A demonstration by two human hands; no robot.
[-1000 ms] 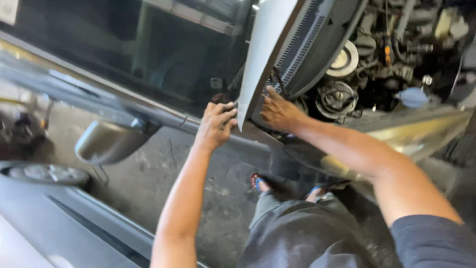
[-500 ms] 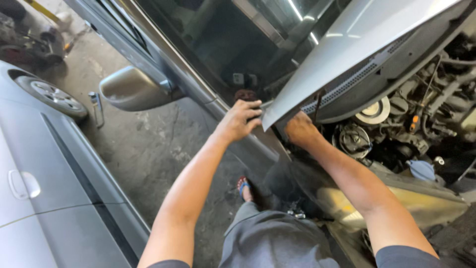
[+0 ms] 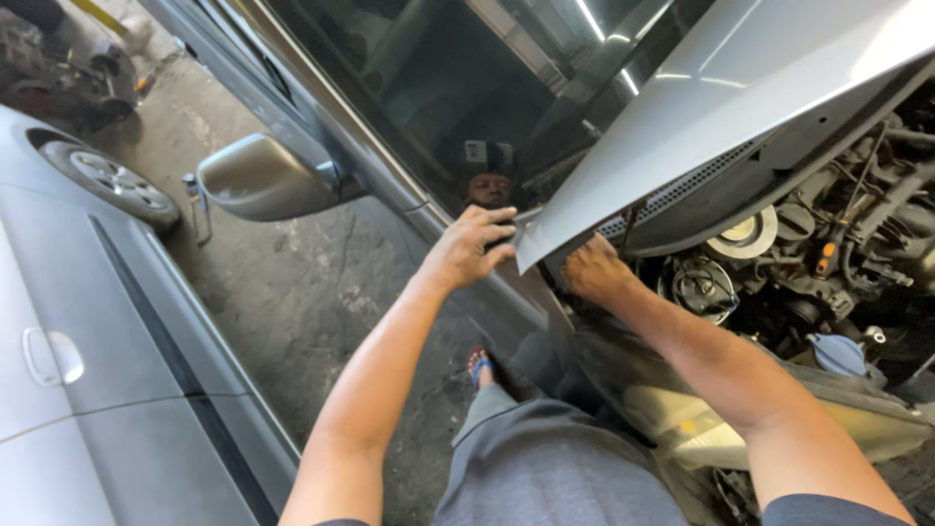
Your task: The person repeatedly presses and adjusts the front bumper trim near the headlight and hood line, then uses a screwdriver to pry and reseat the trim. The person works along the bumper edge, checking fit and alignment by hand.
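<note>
My right grip sits partly hidden under the raised hood, fingertips unseen; the frame cuts the hood off.

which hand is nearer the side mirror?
Left. The left hand sits at the raised hood's rear corner, on the side mirror's side; the right hand is under the hood, farther away.
</note>
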